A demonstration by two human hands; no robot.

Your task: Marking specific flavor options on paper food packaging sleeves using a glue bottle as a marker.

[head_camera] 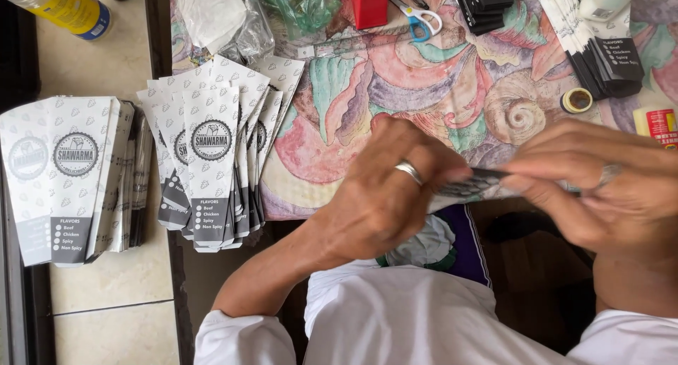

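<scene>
Flat printed paper sleeve (474, 186) pinched between left hand (385, 195) and right hand (600, 185), both clamped.

We wear a white short-sleeved shirt; its sleeves end above the elbows and the forearms are bare. Our left hand (385, 192) carries a plain silver band on one finger. Our right hand (607, 188) carries a ring as well, blurred, its metal pale and its form unclear.
</scene>
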